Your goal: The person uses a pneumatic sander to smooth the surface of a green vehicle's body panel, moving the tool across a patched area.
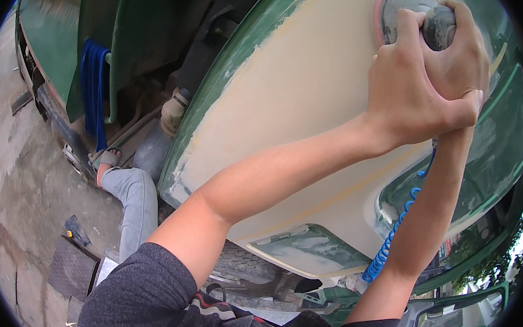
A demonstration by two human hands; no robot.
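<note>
Near the top right, a round power sander (402,12) with a dark rounded top and a pinkish pad edge rests against a curved vehicle body panel (304,87). The panel is green with a broad cream coating. My right hand (467,60) curls around the sander's top. Crossing over from the left, my left hand (405,92) has its fingers bent against the sander, while its thumb side lies over my right wrist. Both hands are closed; some fingertips are hidden. A coiled blue air hose (390,241) hangs down beside my right forearm from under my hands.
At left stands an open green panel (100,22) with a blue strap-like bundle (93,89) hanging on it. A leg in light jeans (133,196) with a sandal shows below. A tyre (247,264) sits under the body. Dark plates (72,265) lie on the concrete ground (33,170).
</note>
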